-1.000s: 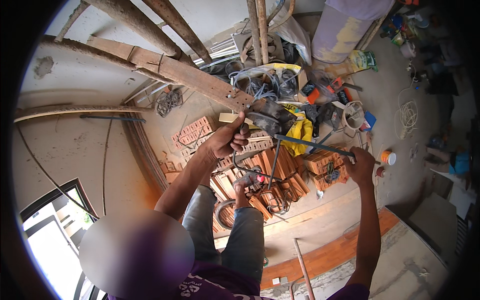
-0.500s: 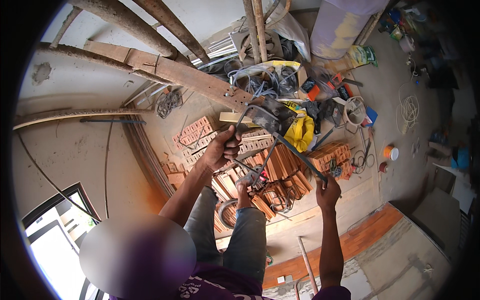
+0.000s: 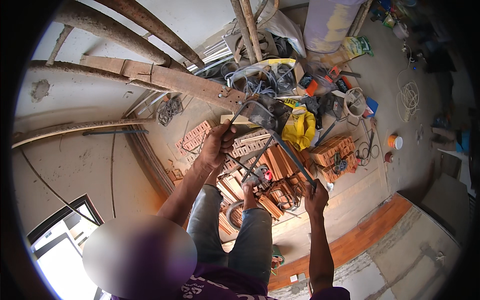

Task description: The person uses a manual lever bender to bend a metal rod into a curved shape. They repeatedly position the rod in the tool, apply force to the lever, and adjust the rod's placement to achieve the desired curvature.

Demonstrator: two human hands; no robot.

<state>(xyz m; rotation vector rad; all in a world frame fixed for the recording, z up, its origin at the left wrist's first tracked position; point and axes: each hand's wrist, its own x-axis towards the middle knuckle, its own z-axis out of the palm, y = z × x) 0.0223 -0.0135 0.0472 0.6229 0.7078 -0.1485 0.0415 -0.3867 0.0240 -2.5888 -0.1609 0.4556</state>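
My left hand (image 3: pixel 218 143) is closed round a thin bent metal rod (image 3: pixel 239 112), which curves over the dark metal plate (image 3: pixel 265 119) at the end of a long wooden plank (image 3: pixel 185 87). My right hand (image 3: pixel 316 196) is wrapped round the lower end of a long dark bar (image 3: pixel 294 159), which slants up to the plate. Whether bar and rod join at the plate, I cannot tell. Bolts (image 3: pixel 224 93) stand up from the plank beside the plate. Below my left hand, more thin rod (image 3: pixel 257 159) crosses above my bare foot (image 3: pixel 250 186).
Stacked orange hollow bricks (image 3: pixel 285 162) lie beneath the plank. Rusty poles (image 3: pixel 115 35) lean over the far left. A yellow bag (image 3: pixel 300 129), a bucket (image 3: pixel 355 106) and cable coils (image 3: pixel 262 80) crowd the area beyond the plate. An orange-and-white tub (image 3: pixel 395 142) stands at the right.
My right hand has swung the bar's lower end left and slightly nearer to me. My left hand keeps its hold on the rod. The whole view has shifted a little.
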